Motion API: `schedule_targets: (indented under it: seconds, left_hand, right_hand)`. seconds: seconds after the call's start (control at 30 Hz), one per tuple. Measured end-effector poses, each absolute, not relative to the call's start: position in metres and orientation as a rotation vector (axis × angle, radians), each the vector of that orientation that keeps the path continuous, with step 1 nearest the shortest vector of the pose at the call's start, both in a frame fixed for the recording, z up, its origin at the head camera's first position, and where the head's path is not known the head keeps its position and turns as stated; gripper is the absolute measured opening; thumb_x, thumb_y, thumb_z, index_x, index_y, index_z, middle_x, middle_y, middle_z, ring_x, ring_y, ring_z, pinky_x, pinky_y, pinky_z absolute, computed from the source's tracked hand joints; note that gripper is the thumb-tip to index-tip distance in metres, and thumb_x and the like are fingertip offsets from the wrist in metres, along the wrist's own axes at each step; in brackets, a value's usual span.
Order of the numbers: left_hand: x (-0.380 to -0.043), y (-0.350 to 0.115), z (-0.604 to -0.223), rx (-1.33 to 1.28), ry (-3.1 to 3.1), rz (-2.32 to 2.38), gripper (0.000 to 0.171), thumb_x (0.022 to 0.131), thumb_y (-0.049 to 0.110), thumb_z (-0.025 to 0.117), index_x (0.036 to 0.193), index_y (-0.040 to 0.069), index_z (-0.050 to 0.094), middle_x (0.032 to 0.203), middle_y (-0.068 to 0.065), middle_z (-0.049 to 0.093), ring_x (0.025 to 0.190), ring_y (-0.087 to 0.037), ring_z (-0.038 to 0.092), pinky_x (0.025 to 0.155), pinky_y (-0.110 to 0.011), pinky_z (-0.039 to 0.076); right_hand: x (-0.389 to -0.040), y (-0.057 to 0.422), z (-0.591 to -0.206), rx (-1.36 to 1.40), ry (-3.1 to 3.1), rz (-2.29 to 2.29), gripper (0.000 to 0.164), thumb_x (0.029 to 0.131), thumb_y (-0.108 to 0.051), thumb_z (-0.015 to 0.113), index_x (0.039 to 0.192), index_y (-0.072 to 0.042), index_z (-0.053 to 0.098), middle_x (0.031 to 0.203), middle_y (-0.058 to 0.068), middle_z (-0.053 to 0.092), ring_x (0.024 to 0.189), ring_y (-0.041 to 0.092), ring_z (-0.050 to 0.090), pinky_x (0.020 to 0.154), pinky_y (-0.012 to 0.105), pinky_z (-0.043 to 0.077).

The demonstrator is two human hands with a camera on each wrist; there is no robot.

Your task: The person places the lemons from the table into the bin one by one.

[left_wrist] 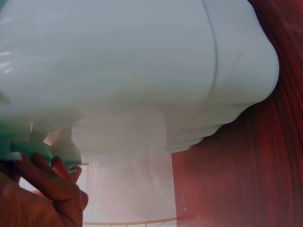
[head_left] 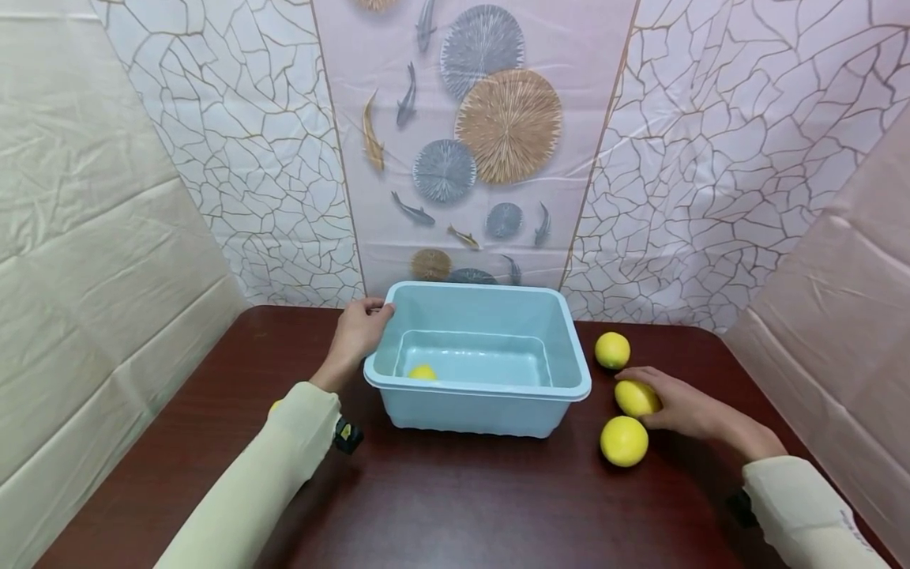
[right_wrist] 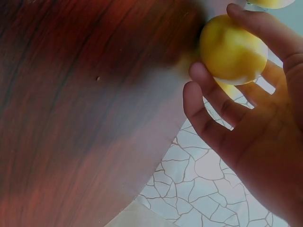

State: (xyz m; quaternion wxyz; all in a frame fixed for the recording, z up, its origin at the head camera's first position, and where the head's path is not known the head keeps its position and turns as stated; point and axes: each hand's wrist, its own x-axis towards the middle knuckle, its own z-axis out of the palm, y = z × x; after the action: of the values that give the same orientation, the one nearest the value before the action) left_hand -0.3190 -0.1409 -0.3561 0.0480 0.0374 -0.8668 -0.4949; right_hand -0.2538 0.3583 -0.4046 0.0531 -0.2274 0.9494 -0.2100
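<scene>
A light blue plastic basin (head_left: 469, 411) stands on the dark red table. At its left rim my left hand (head_left: 359, 328) grips the edge, and the left wrist view shows the fingers (left_wrist: 47, 179) bent over it close to the basin's side wall (left_wrist: 142, 71). Inside the basin lies one lemon (head_left: 423, 372), partly hidden by the front rim. To the right of the basin, my right hand (head_left: 682, 403) holds the middle lemon (head_left: 636, 398) of three, thumb on the near side and fingers on the far side. The right wrist view shows this lemon (right_wrist: 234, 49) between thumb and fingers.
One lemon (head_left: 612, 350) sits behind the held one and another lemon (head_left: 623, 442) in front of it. A bit of something yellow (head_left: 275, 405) peeks out behind the left sleeve. Patterned cloth (head_left: 455, 142) hangs behind the table (head_left: 455, 498), with plain cloth at both sides.
</scene>
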Motion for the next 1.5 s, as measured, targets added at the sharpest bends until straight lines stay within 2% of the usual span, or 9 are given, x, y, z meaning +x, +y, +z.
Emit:
schedule_targets:
  seconds: [0.13, 0.33, 0.43, 0.67, 0.83, 1.3, 1.5]
  left_hand:
    - [-0.318, -0.141, -0.355, 0.122, -2.644, -1.514, 0.048, 0.11, 0.032, 0.055, 0.143, -0.001, 0.061, 0.131, -0.021, 0.067, 0.114, -0.031, 0.065, 0.093, -0.045, 0.056]
    - [-0.319, -0.141, -0.358, 0.125, -2.64, -1.518, 0.048, 0.11, 0.033, 0.056, 0.143, 0.0, 0.062, 0.13, -0.02, 0.067, 0.112, -0.031, 0.065, 0.092, -0.044, 0.056]
    - [-0.32, -0.141, -0.358, 0.12, -2.639, -1.515, 0.047, 0.11, 0.033, 0.055, 0.143, 0.0, 0.062, 0.128, -0.02, 0.068, 0.11, -0.03, 0.066, 0.089, -0.042, 0.056]
    - [-0.319, -0.14, -0.358, 0.112, -2.642, -1.513, 0.048, 0.11, 0.033, 0.055, 0.143, -0.001, 0.062, 0.127, -0.02, 0.068, 0.11, -0.03, 0.067, 0.088, -0.041, 0.057]
    - [-0.319, -0.14, -0.358, 0.123, -2.642, -1.509, 0.048, 0.11, 0.033, 0.054, 0.143, -0.001, 0.062, 0.128, -0.021, 0.068, 0.11, -0.03, 0.067, 0.089, -0.041, 0.057]
    - [-0.321, -0.14, -0.359, 0.108, -2.635, -1.501, 0.048, 0.11, 0.032, 0.055, 0.143, -0.002, 0.061, 0.127, -0.02, 0.068, 0.107, -0.028, 0.065, 0.086, -0.038, 0.055]
    - [-0.318, -0.14, -0.357, 0.112, -2.646, -1.489, 0.048, 0.11, 0.033, 0.055, 0.143, -0.001, 0.062, 0.127, -0.02, 0.068, 0.107, -0.028, 0.065, 0.086, -0.039, 0.055]
  right_hand:
    - [-0.253, 0.359, -0.405, -0.678, 2.862, -0.652, 0.071, 0.087, -0.018, 0.086, 0.147, 0.001, 0.053, 0.144, 0.022, 0.054, 0.123, 0.036, 0.054, 0.1, 0.048, 0.047]
    - [-0.254, 0.36, -0.406, -0.665, 2.886, -0.638, 0.068, 0.085, -0.024, 0.088, 0.14, 0.0, 0.056, 0.13, 0.011, 0.062, 0.112, 0.026, 0.056, 0.094, 0.039, 0.05]
    - [-0.255, 0.361, -0.406, -0.671, 2.905, -0.62, 0.067, 0.084, -0.024, 0.089, 0.137, 0.001, 0.057, 0.126, 0.01, 0.063, 0.109, 0.025, 0.057, 0.091, 0.038, 0.05]
    - [-0.254, 0.365, -0.406, -0.643, 2.97, -0.584, 0.067, 0.08, -0.02, 0.09, 0.134, 0.003, 0.057, 0.124, 0.013, 0.063, 0.108, 0.027, 0.058, 0.09, 0.041, 0.05]
    - [-0.252, 0.364, -0.401, -0.609, 3.031, -0.621, 0.065, 0.081, -0.018, 0.089, 0.134, 0.003, 0.057, 0.125, 0.015, 0.062, 0.107, 0.027, 0.058, 0.09, 0.042, 0.05]
    - [-0.242, 0.357, -0.38, -0.634, 3.133, -0.697, 0.066, 0.083, -0.017, 0.087, 0.138, 0.001, 0.056, 0.128, 0.018, 0.059, 0.103, 0.026, 0.056, 0.085, 0.033, 0.049]
    - [-0.238, 0.349, -0.368, -0.61, 3.141, -0.718, 0.066, 0.086, -0.016, 0.084, 0.142, 0.0, 0.054, 0.134, 0.019, 0.057, 0.106, 0.028, 0.056, 0.086, 0.037, 0.049]
